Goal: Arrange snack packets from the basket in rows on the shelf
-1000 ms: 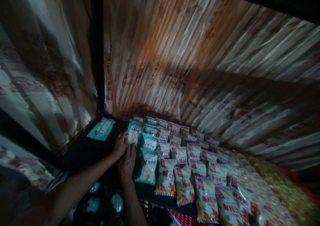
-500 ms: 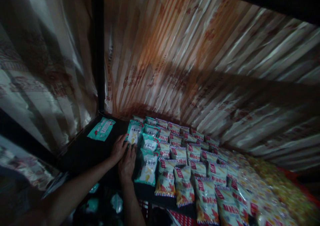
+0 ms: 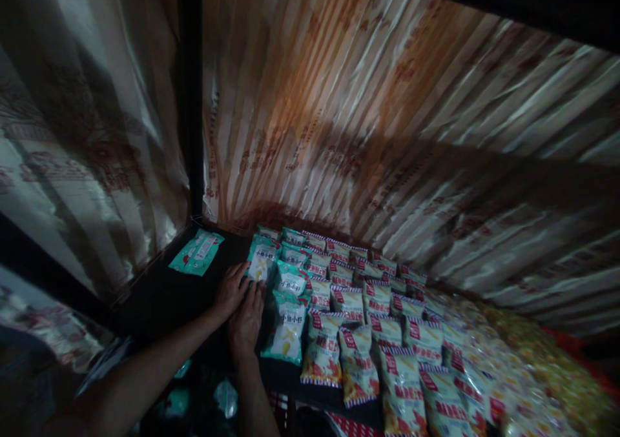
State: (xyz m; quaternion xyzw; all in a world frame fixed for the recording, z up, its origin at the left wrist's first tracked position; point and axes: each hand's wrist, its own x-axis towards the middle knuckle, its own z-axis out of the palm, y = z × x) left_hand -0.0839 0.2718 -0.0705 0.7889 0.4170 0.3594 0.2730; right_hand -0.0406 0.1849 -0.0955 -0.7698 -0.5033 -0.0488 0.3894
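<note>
A teal and white snack bag (image 3: 262, 260) leans in the leftmost row on the black shelf (image 3: 159, 298). My left hand (image 3: 233, 290) is at its lower left corner, fingers bent and closed against the edge. Right beside it, my right hand (image 3: 248, 313) grips the bag's bottom end, the fingertips partly hidden in the dim light. Another teal bag (image 3: 285, 327) stands close to the right of my right hand, at the front of the neighbouring row. A single teal bag (image 3: 197, 252) lies flat, back side up, in the left corner.
Rows of cream and red snack bags (image 3: 357, 363) fill the shelf's middle. Further right are heaps of clear-wrapped snacks (image 3: 527, 372) and yellow packets (image 3: 547, 353). A black post (image 3: 190, 101) stands at the corner, with printed plastic sheeting (image 3: 290, 114) behind. More teal bags (image 3: 226, 396) sit below.
Both hands stay at the same teal bag, which has barely shifted. The view has tilted very slightly, so the front bags appear a little lower.
</note>
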